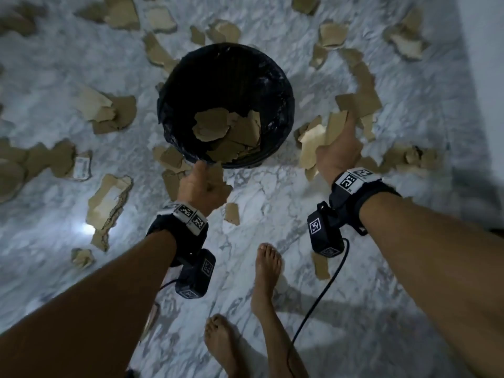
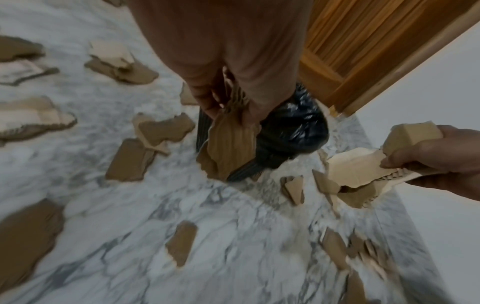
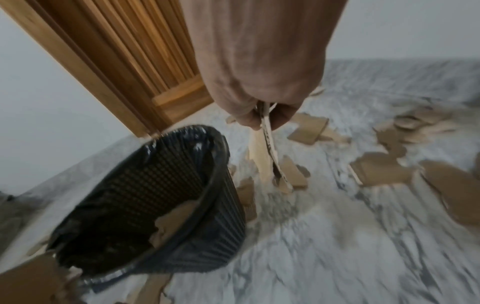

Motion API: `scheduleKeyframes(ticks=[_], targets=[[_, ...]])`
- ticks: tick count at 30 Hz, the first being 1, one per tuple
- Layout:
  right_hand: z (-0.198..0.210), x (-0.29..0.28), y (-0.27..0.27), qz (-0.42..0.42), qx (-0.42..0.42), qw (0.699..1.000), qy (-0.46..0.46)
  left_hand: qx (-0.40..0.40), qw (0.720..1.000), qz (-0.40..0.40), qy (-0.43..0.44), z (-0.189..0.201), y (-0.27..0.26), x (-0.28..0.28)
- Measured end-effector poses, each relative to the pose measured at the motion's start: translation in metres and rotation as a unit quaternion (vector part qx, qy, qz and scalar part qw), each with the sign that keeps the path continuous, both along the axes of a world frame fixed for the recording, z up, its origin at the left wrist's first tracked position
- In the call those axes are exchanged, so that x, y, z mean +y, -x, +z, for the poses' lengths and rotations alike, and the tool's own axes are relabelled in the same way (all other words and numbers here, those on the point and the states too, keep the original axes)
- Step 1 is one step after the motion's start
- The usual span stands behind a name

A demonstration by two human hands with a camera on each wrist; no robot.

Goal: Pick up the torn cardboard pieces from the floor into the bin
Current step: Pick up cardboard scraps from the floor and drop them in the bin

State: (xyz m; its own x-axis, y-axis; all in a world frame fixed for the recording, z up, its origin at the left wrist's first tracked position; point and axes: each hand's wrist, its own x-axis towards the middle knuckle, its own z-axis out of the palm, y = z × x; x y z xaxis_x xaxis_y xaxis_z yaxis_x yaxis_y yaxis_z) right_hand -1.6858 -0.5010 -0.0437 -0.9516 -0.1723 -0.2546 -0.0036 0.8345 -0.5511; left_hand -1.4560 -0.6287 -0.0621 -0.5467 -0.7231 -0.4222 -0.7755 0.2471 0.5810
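A round black bin (image 1: 166, 85) (image 3: 223, 197) lined with a black bag stands on the marble floor, with several torn cardboard pieces (image 1: 226, 135) inside. My left hand (image 1: 203, 188) (image 2: 221, 98) hovers at the bin's near rim and grips a brown corrugated piece (image 2: 231, 144) (image 1: 219, 178). My right hand (image 1: 338, 151) (image 3: 262, 115) is just right of the bin, above the floor, and grips pale cardboard pieces (image 1: 313, 145) (image 2: 350, 166) (image 3: 267, 144). Torn cardboard (image 1: 109, 110) lies scattered all around the bin.
My bare feet (image 1: 266, 279) stand behind the bin, with a black cable (image 1: 321, 293) hanging beside them. A wooden door (image 2: 369, 51) (image 3: 135, 61) and white wall rise beyond the bin. Cardboard scraps (image 1: 107, 200) litter the floor left, right and behind.
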Motion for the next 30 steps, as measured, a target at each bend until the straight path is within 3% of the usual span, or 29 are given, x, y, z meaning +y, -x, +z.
scheduleKeyframes(ticks=[4,7,10,15,19,23,27,30], targets=[[0.055,-0.032,0.021,0.051,0.047,0.996,0.062,0.062,0.994,0.039,0.083,0.05,0.029,-0.038],[0.066,-0.064,0.027,0.077,0.058,0.989,0.112,0.092,0.982,0.064,0.151,0.073,0.058,-0.06],[0.057,-0.087,0.019,0.129,0.04,0.98,0.15,0.054,0.984,0.081,0.147,0.07,0.079,-0.073],[0.028,-0.088,0.001,0.201,-0.074,0.964,0.157,0.014,0.993,0.064,0.1,0.041,0.089,-0.066],[0.021,-0.052,0.002,0.203,-0.119,0.961,0.146,-0.001,0.991,0.034,0.131,0.03,0.071,-0.04],[0.017,0.003,0.004,0.156,-0.089,0.979,0.094,-0.01,0.984,0.004,0.176,0.024,0.048,-0.009],[-0.007,0.081,-0.011,0.132,-0.08,0.988,0.027,-0.034,0.99,-0.032,0.132,-0.006,0.027,0.022],[-0.047,0.137,-0.036,0.111,-0.109,0.988,-0.023,-0.073,0.992,-0.064,0.08,-0.046,0.013,0.047]])
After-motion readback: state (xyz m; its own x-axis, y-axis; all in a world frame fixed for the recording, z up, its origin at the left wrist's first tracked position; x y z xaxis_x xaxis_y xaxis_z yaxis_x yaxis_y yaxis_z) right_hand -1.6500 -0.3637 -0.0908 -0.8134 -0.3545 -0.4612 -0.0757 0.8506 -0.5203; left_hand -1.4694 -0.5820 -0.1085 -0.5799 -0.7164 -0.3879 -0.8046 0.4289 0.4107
